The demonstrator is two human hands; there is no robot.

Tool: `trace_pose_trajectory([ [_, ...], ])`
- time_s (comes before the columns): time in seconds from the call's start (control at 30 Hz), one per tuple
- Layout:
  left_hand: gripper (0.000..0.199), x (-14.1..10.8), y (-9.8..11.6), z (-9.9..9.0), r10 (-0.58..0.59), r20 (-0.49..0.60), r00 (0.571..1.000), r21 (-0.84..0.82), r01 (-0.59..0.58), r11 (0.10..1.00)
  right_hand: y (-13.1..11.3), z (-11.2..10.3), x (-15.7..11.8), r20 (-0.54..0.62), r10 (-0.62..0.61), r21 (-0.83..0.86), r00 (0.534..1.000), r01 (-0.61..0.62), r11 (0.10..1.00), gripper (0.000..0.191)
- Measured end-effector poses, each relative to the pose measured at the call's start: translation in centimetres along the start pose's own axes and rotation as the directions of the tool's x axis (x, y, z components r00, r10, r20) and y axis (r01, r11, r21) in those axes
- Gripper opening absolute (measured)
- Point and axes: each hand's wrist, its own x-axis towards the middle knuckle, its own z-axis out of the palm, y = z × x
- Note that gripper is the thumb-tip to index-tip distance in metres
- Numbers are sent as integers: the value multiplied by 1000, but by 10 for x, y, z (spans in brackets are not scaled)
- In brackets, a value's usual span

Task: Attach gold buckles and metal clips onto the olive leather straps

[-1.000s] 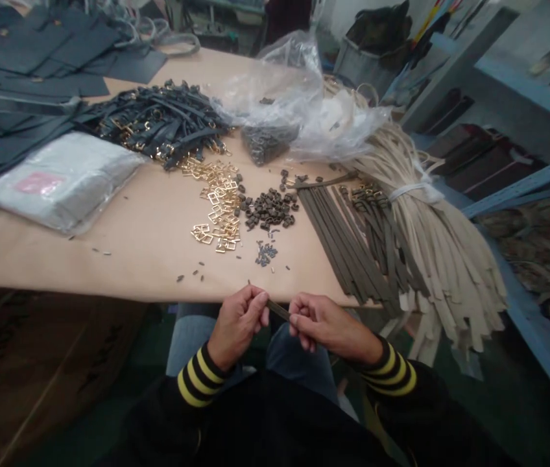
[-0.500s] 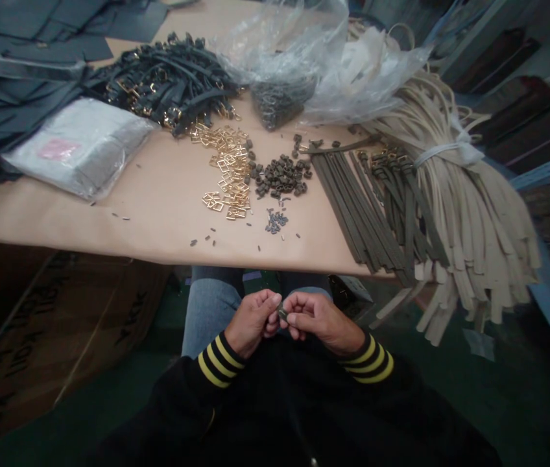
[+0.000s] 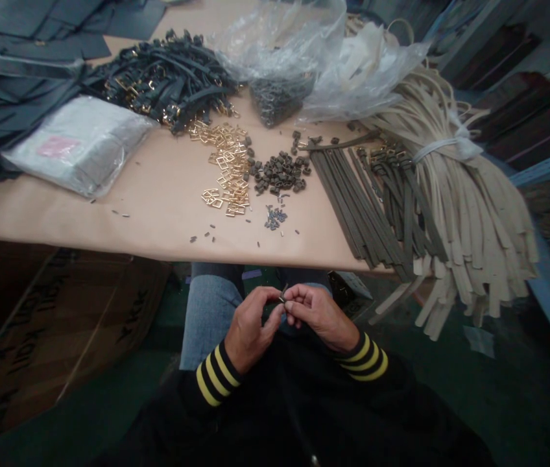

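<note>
In front of my lap, just off the table edge, my two hands meet fingertip to fingertip over a small olive strap piece (image 3: 283, 293). A thin end of it sticks up between the fingers, and a bright metallic glint shows low on it. My left hand (image 3: 251, 326) pinches it from the left with thumb and forefinger. My right hand (image 3: 320, 315) grips it from the right, thumb over curled fingers. Fingertips hide most of the piece. Nearest on the table lie a heap of small dark metal clips (image 3: 275, 217) and a pile of olive strap loops (image 3: 281, 172).
Gold rectangular rings (image 3: 231, 172) lie left of the loops. Olive straps (image 3: 357, 207) and bundled beige straps (image 3: 474, 220) cover the table's right side. Behind are a clear plastic bag (image 3: 279, 91) and black buckled straps (image 3: 172, 84); a wrapped white packet (image 3: 78, 146) sits left.
The left hand has turned and its thumb and forefinger have spread around the piece. The piece now points upward between the fingers. The right hand has shifted slightly up and left.
</note>
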Motion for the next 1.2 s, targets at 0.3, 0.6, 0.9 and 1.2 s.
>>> trace_pose_trajectory([
  [0.3,6,-2,15,-3,69,174,982,-113,-50,992,7,1,4,-142,32,8,989,-32,999,16],
  [0.6,19,4,-21,-5,-485,114,867,-238,498,834,2,-7,-1,-62,104,194,993,-90,977,25],
  [0.9,16,17,-15,5,-545,177,820,-500,552,668,7,-3,0,26,144,128,989,-146,981,28],
  [1.2,15,10,-8,2,-134,84,988,53,129,990,7,-5,9,49,-10,-218,999,21,976,25],
])
